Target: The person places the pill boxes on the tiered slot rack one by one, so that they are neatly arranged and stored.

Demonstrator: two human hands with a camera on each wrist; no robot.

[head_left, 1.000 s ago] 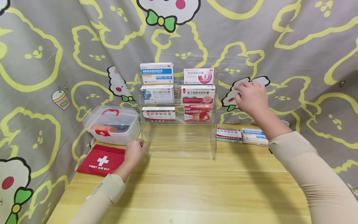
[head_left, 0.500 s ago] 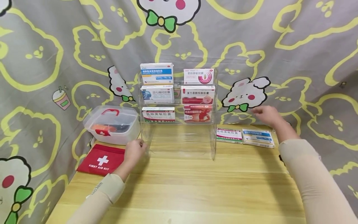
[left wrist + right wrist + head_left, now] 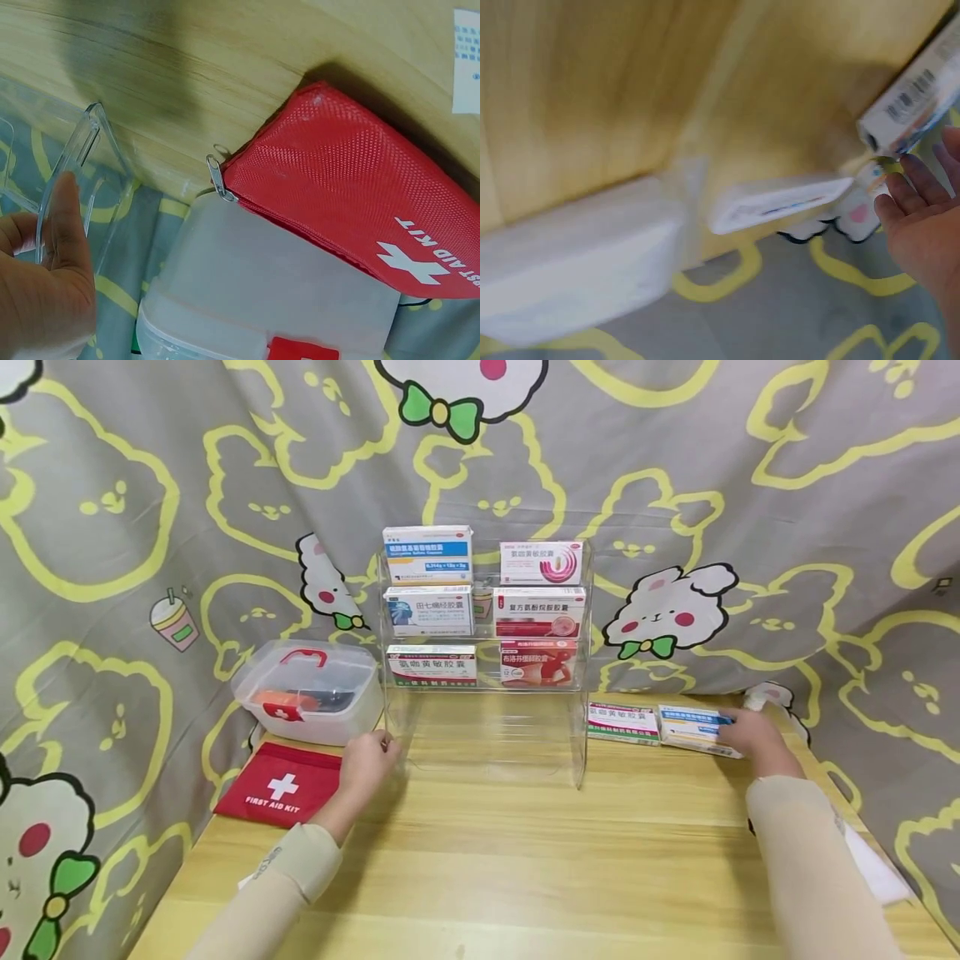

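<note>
On the table stands a clear acrylic display rack (image 3: 491, 735) with medicine boxes on its upper tiers. My left hand (image 3: 369, 764) holds the rack's left side panel (image 3: 88, 142), pinched between thumb and fingers in the left wrist view. To the right of the rack, my right hand (image 3: 759, 739) is at the right end of a blue-and-white medicine box (image 3: 690, 732). In the right wrist view its fingers (image 3: 922, 184) are extended beside the end of this box (image 3: 911, 105); whether they touch it I cannot tell. A white-and-green medicine box (image 3: 622, 724) lies between that box and the rack.
At the left are a translucent first-aid box (image 3: 337, 706) and a red first aid pouch (image 3: 258, 793). White packages (image 3: 780, 202) lie farther right, one partly behind the right sleeve (image 3: 810, 852). A patterned curtain (image 3: 675, 452) hangs behind the table.
My right hand has come down from beside the rack's upper right, moving right to the blue-and-white box. The left hand keeps its hold on the rack. The head view has shifted slightly.
</note>
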